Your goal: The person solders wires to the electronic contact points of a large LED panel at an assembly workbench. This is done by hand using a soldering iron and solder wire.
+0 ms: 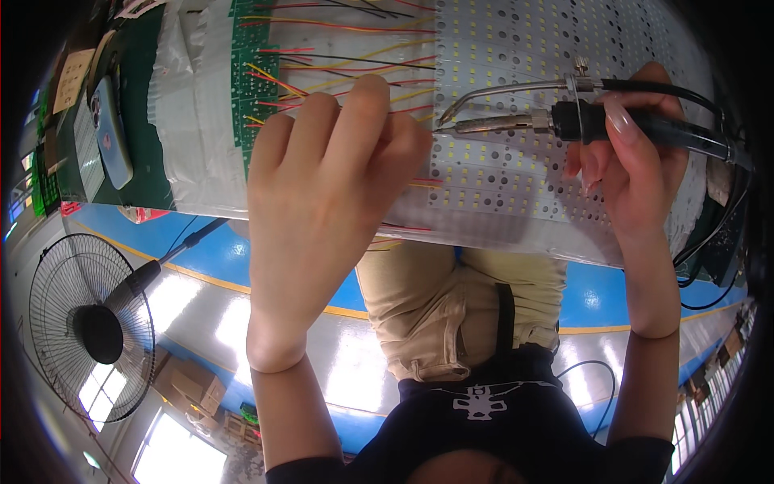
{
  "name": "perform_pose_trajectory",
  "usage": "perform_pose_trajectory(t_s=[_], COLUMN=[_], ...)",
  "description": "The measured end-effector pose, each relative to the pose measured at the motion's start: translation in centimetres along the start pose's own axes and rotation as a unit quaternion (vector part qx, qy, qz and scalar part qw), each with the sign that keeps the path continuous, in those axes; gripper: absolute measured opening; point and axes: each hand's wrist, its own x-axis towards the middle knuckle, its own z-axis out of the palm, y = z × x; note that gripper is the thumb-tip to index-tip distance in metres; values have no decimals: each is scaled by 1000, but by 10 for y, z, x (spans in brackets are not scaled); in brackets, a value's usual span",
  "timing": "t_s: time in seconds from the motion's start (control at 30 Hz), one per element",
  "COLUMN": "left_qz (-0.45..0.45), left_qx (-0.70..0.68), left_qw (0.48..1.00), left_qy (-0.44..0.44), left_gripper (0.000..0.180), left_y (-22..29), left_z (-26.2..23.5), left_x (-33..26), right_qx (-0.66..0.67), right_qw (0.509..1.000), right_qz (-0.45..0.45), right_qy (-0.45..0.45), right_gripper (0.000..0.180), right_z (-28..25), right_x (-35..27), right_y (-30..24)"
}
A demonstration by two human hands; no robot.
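My right hand (645,161) is closed around the black handle of a soldering iron (629,123). A thin bent metal feed tube (504,91) is clamped above the iron, its end close to the iron's tip. That tip meets the left edge of a white LED board (500,60), beside my left fingertips. My left hand (318,173) is curled in a pinch there, at a thin wire; the fingertips are mostly hidden. Red, yellow and black wires (355,30) run from a green circuit board strip (246,81) toward the LED board.
White wrapping (193,105) covers the bench left of the green strip. A phone (111,133) lies farther left. Black cables (726,218) trail at the right. A standing fan (97,331) is at the lower left, with cardboard boxes (189,387) on the floor behind.
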Motion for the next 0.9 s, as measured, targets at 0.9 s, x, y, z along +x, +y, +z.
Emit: perform_pose_trajectory(t_s=[0.9], left_qz=[1], left_qx=[-10], left_qw=[1000], left_qy=[-3], left_gripper=[25], left_y=[0], left_z=[-2], left_x=[0], right_qx=[120], right_qw=[992], right_qz=[24], right_qy=[18], right_gripper=[19], right_z=[-11], right_x=[2], right_y=[1])
